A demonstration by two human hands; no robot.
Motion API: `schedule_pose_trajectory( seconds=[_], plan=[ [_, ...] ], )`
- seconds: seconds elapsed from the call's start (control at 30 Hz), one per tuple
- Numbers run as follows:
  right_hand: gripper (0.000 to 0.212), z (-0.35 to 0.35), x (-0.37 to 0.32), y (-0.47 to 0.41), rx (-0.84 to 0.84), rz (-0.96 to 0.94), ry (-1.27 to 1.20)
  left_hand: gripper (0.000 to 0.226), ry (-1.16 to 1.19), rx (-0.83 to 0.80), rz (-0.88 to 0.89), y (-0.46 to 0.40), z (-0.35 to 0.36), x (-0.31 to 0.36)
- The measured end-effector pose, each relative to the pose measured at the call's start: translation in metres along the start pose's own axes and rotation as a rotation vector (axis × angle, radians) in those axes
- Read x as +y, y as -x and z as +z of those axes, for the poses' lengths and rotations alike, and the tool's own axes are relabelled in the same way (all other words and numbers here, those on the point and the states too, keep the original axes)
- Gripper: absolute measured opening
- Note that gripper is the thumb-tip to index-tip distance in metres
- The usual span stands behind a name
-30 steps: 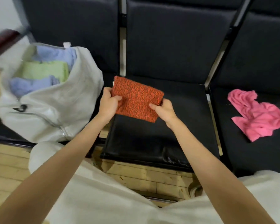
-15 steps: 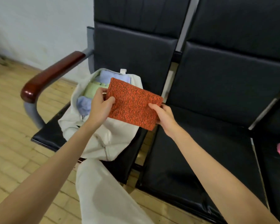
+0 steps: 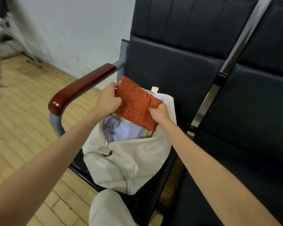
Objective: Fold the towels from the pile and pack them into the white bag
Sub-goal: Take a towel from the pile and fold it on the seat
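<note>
orange towel (image 3: 136, 103) between both hands, over bag (image 3: 129, 160)

A row of black padded seats (image 3: 178, 75) with a red-brown wooden armrest (image 3: 82, 88) fills the right of the frame. The white bag (image 3: 129, 162) sits on the leftmost seat, at lower centre. Pale wooden floor (image 3: 23, 119) lies at left.

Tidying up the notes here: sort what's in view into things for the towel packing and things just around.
Job: orange towel, held by left hand and right hand; white bag; lilac towel inside it.
Around: wooden armrest, black seats.
</note>
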State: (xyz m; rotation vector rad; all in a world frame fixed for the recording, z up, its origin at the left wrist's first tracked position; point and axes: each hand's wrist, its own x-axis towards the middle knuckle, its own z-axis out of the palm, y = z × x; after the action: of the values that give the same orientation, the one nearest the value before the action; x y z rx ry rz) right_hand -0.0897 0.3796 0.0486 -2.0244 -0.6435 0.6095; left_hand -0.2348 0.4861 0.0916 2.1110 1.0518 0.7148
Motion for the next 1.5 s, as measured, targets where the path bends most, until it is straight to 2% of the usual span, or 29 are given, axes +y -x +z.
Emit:
schedule_pose_trajectory(
  seconds=[0.07,0.17,0.33,0.4,0.47,0.5,0.57,0.63,0.7,0.77,0.9,1.0,1.13,1.3,1.4,1.5],
  plan=[
    [0.036,0.0,0.002,-0.002,-0.005,0.044,0.186,0.045,-0.039,-0.048,-0.024,0.0,0.009,-0.009],
    [0.043,-0.003,0.006,0.001,-0.01,0.052,0.4,0.042,-0.134,-0.081,-0.032,0.001,0.021,-0.019],
    [0.047,0.0,0.01,0.013,0.014,0.02,0.543,0.03,-0.372,-0.125,0.099,0.001,0.033,-0.032],
    [0.055,0.004,0.006,0.017,0.146,-0.057,0.662,0.028,-0.46,-0.097,0.173,0.002,0.031,-0.03],
    [0.063,0.003,0.002,0.019,0.26,-0.278,0.799,0.031,-0.52,-0.009,0.236,0.003,0.026,-0.028],
    [0.065,0.002,0.0,0.018,0.243,-0.421,0.824,0.029,-0.513,0.05,0.275,0.003,0.023,-0.028],
    [0.063,0.0,-0.005,0.015,0.075,-0.65,0.826,0.022,-0.469,0.179,0.327,0.004,0.019,-0.034],
    [0.06,0.001,-0.007,0.011,-0.154,-0.74,0.803,0.021,-0.47,0.28,0.288,0.004,0.015,-0.043],
    [0.054,0.006,-0.003,0.008,-0.279,-0.783,0.835,0.027,-0.48,0.296,0.178,0.003,0.012,-0.053],
    [0.049,0.014,0.003,0.004,-0.34,-0.768,0.872,0.03,-0.459,0.244,0.081,0.0,0.009,-0.06],
    [0.045,0.03,0.012,-0.004,-0.444,-0.651,0.923,0.021,-0.416,0.187,0.065,-0.01,0.003,-0.065],
    [0.045,0.043,0.015,-0.012,-0.442,-0.598,0.969,0.02,-0.374,0.222,0.057,-0.011,0.0,-0.064],
    [0.046,0.061,0.011,-0.015,-0.37,-0.542,1.11,0.023,-0.389,0.19,0.088,-0.004,0.01,-0.058],
    [0.049,0.056,-0.004,-0.007,-0.43,-0.489,1.107,0.024,-0.379,0.143,0.078,0.01,0.012,-0.051],
    [0.05,0.023,0.002,0.009,-0.369,-0.535,1.006,0.027,-0.388,0.082,0.064,0.026,0.015,-0.036],
    [0.051,-0.022,0.026,0.034,-0.205,-0.604,0.948,0.035,-0.409,0.072,0.131,0.048,0.027,-0.016]
  ],
)
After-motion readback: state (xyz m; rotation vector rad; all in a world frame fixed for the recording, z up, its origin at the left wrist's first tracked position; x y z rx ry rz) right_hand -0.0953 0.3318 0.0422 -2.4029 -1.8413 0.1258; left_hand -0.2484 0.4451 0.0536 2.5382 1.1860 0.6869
